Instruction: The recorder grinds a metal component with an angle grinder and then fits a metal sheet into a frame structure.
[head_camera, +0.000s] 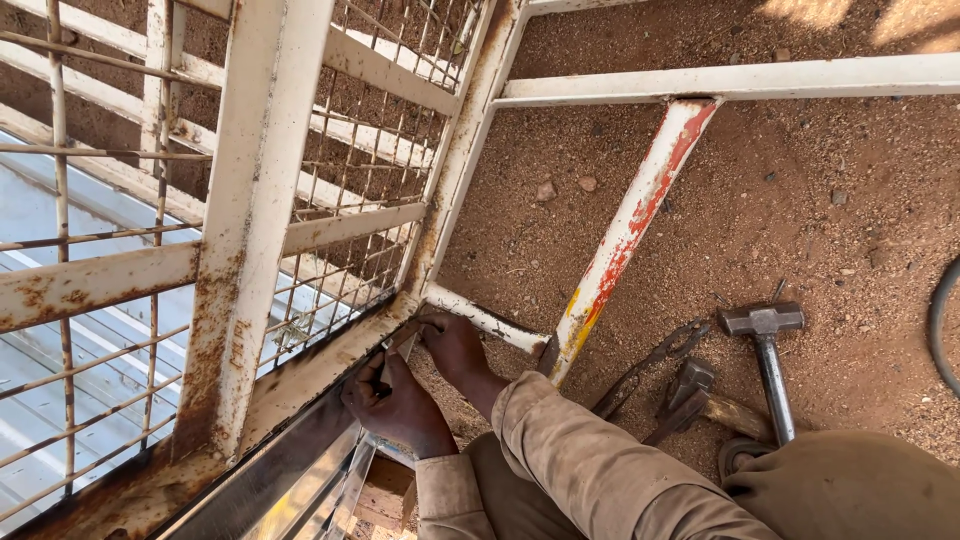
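A rusty white metal frame (250, 200) with wire mesh (370, 150) stands on reddish dirt. Both my hands are at its bottom corner. My left hand (395, 400) is closed around a thin pale metal piece (398, 352) that leans against the frame's lower rail (300, 370). My right hand (452, 345) rests on the corner where a white tube (490, 322) joins the frame, with its fingertips bent down beside the piece's upper end. Whether those fingers grip anything is hidden. Tan sleeves cover both forearms.
A diagonal bar (630, 225) painted red and yellow runs from the corner up to a white crossbar (740, 80). On the dirt at the right lie a steel-handled hammer (768, 350), a wooden-handled hammer (692, 385), pincers (650, 362) and a black hose (938, 330). Corrugated sheet (60, 290) lies behind the mesh.
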